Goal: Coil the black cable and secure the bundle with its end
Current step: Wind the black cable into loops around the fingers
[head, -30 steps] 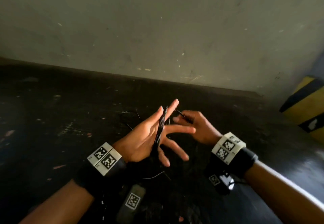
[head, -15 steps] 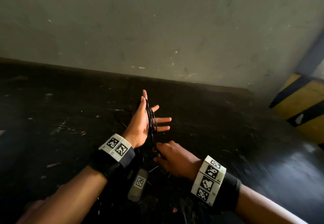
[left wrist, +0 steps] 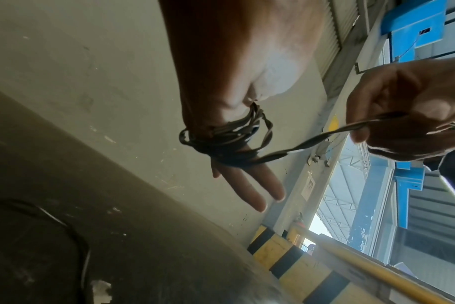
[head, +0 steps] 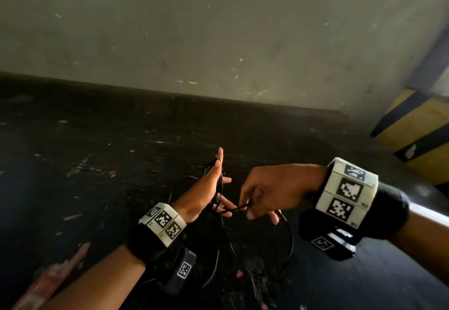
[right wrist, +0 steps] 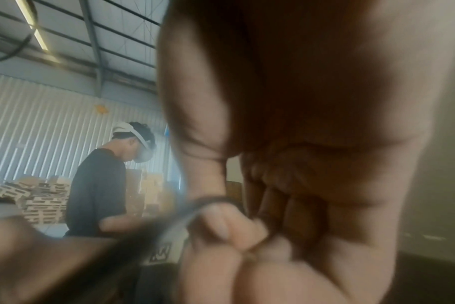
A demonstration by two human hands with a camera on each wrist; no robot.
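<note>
A thin black cable [head: 218, 189] is wound in several turns round my left hand [head: 206, 189], which stands edge-up with its fingers straight and spread. In the left wrist view the coils [left wrist: 221, 139] sit across the palm at the base of the fingers [left wrist: 249, 185]. One taut strand [left wrist: 322, 136] runs from the coils to my right hand [head: 252, 209], just right of the left. Its thumb and fingers pinch the strand [right wrist: 213, 200]. The loose rest of the cable [head: 289, 244] hangs in a loop down to the dark floor under both hands.
The floor [head: 121, 164] is dark and scuffed and meets a grey wall [head: 218, 30] close ahead. A yellow and black striped barrier [head: 418, 135] stands at the right. A reddish object [head: 56, 275] lies at lower left. Another person [right wrist: 99, 185] stands behind in the right wrist view.
My right hand went from behind the left fingers, down under the left wrist, then up to the right, carrying the strand round the left hand. The left hand turned edge-up.
</note>
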